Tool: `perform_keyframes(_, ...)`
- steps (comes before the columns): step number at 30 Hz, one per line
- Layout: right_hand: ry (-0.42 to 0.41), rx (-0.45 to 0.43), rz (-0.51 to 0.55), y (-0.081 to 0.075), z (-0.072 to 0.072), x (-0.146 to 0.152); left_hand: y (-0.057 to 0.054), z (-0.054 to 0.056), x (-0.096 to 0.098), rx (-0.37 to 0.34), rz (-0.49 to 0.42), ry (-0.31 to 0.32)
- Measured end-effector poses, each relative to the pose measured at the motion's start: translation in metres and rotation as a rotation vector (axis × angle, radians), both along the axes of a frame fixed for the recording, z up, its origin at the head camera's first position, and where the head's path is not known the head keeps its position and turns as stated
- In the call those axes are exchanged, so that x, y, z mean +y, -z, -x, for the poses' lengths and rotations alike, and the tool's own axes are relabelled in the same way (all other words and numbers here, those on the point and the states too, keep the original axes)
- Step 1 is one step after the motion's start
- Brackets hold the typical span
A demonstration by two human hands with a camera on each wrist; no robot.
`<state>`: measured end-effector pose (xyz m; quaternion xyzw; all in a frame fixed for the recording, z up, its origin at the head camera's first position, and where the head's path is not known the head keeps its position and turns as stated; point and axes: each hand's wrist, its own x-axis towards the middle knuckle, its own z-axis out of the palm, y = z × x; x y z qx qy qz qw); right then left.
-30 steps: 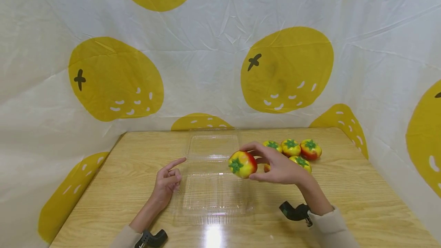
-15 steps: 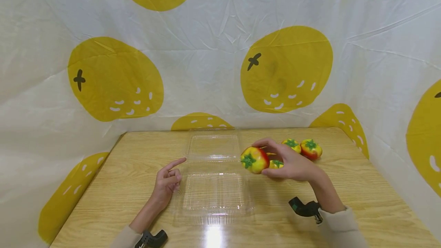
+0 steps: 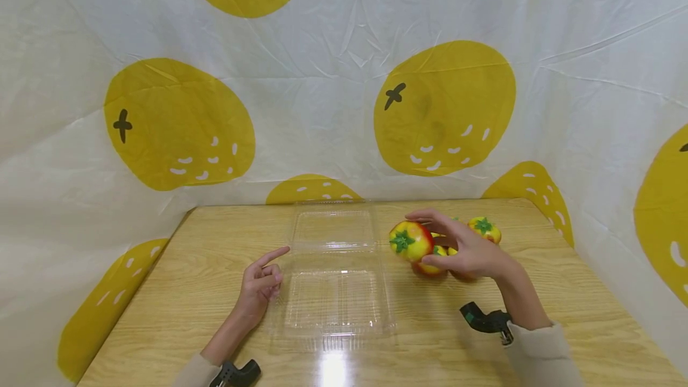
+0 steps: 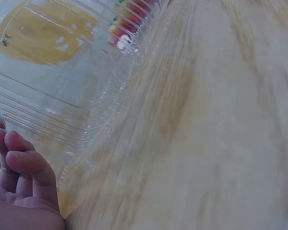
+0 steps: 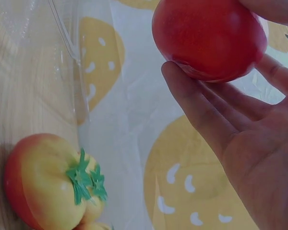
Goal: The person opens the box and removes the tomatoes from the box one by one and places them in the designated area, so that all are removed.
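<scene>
My right hand (image 3: 473, 251) holds a red-and-yellow tomato (image 3: 418, 245) between thumb and fingers, its green star-shaped calyx facing left. The right wrist view shows its glossy red underside (image 5: 209, 40) between the thumb and fingertips. Other tomatoes stand below and behind this hand, one (image 3: 485, 227) at the back right and one (image 5: 41, 179) in the right wrist view; the hand hides some. A clear plastic clamshell box (image 3: 333, 300) lies unfolded left of them. My left hand (image 3: 260, 285) is at its left edge, index finger straight, the others loosely bent, fingertips right at the rim.
The box's lid half (image 3: 333, 229) lies toward the back of the wooden table (image 3: 215, 237). A white curtain (image 3: 312, 118) with yellow fruit prints hangs behind and at both sides. Black wrist mounts (image 3: 486, 321) sit on both forearms.
My right hand has moved right with the tomato, from above the box's right edge to over the other tomatoes. The left hand and the box have stayed put.
</scene>
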<state>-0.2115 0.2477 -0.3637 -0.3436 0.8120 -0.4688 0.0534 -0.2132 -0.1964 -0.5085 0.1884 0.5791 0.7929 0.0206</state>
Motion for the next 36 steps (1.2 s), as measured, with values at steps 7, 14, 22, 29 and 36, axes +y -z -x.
perform_keyframes(7, -0.068, 0.034, 0.048, 0.0, 0.003, 0.01, -0.001, 0.0, 0.001, 0.003, -0.002, 0.0)
perform_keyframes(14, -0.051, 0.033, 0.074, -0.002, 0.003, 0.022, -0.001, 0.0, 0.001, -0.001, -0.006, 0.006)
perform_keyframes(22, 0.045, 0.045, 0.072, -0.004, 0.003, 0.038, 0.0, 0.0, 0.001, -0.003, -0.005, 0.0)
perform_keyframes(29, 0.084, 0.043, 0.089, -0.005, 0.002, 0.049, 0.0, 0.001, 0.001, 0.015, -0.011, -0.002)
perform_keyframes(36, 0.08, 0.083, 0.104, -0.005, 0.0, 0.063, -0.001, 0.001, 0.001, 0.006, -0.01, -0.005)
